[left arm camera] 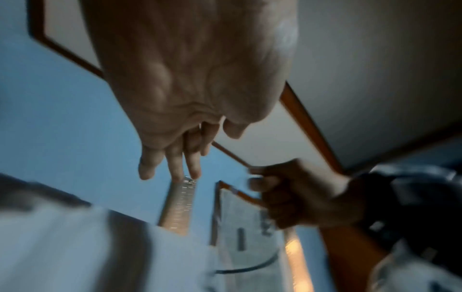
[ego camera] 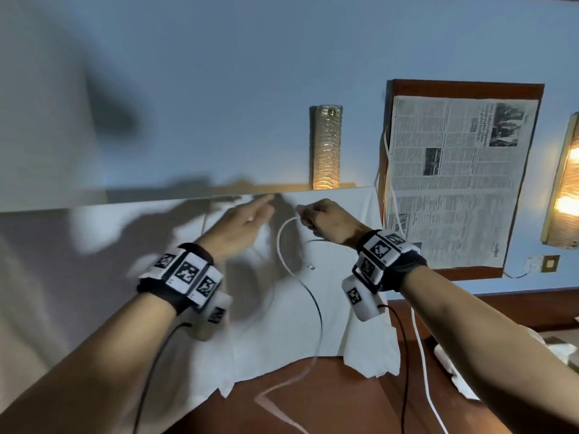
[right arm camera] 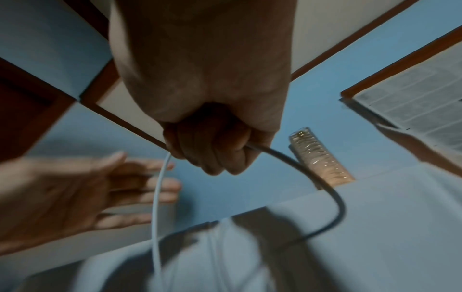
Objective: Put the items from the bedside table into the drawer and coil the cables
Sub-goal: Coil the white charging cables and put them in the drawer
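My right hand (ego camera: 319, 217) is a fist that grips a white cable (ego camera: 283, 245). From the fist the cable hangs in a loop over a white sheet (ego camera: 103, 245), and its small plug (ego camera: 310, 267) dangles inside the loop. The right wrist view shows the cable (right arm camera: 156, 197) leaving both sides of the right hand (right arm camera: 212, 148). My left hand (ego camera: 247, 220) is just left of the loop, fingers straight and spread, blurred, holding nothing. In the left wrist view the left hand (left arm camera: 180, 148) points its straight fingers toward the right hand (left arm camera: 295, 193). No drawer or bedside table shows.
A newspaper sheet (ego camera: 454, 183) in a wooden frame is on the blue wall at right. A ribbed lamp (ego camera: 327, 145) glows past the sheet's edge, a second lit lamp (ego camera: 564, 189) at far right. A wall socket (ego camera: 543, 264) and another white cord (ego camera: 423, 355) sit lower right.
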Action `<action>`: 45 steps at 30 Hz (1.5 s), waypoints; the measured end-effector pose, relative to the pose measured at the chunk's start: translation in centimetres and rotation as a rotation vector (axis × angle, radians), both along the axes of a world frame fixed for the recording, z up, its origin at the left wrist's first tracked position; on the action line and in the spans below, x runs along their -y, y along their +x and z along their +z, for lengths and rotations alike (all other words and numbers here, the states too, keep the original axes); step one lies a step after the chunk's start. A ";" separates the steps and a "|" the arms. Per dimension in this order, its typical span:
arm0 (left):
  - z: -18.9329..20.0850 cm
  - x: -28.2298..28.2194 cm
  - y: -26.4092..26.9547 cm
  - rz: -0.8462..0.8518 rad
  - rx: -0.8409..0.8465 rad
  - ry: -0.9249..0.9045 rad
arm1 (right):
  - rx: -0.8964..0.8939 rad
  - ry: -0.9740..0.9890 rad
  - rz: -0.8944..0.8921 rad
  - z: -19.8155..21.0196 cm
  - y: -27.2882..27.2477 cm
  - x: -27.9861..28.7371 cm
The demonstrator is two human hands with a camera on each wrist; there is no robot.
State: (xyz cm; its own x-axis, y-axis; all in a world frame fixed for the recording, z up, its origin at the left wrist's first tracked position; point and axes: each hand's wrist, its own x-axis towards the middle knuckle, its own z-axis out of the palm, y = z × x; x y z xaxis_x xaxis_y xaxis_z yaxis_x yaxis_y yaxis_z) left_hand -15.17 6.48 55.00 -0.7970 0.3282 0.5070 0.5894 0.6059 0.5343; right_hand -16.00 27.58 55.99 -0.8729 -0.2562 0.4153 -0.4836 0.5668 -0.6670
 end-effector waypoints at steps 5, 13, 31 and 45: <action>0.5 -3.3 0.7 -0.187 -0.077 0.164 | 0.074 -0.059 0.123 0.7 1.3 1.5; 2.3 4.4 -2.9 0.254 -0.210 0.155 | 0.188 -0.247 0.121 0.3 1.8 -3.5; 0.6 6.5 -5.3 0.271 -0.324 0.332 | 0.589 -0.560 0.478 0.9 2.7 -4.0; -5.2 2.5 -1.8 -0.063 0.388 0.148 | 0.330 -1.026 0.595 4.5 1.5 -4.0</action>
State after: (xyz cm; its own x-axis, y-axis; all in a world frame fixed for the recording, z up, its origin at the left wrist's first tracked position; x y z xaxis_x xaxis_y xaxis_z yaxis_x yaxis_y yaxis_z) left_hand -17.02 4.01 49.83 -0.9189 0.3286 0.2181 0.3605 0.4755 0.8024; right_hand -14.48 31.55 60.48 -0.8332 -0.3346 0.4403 -0.2114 -0.5430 -0.8127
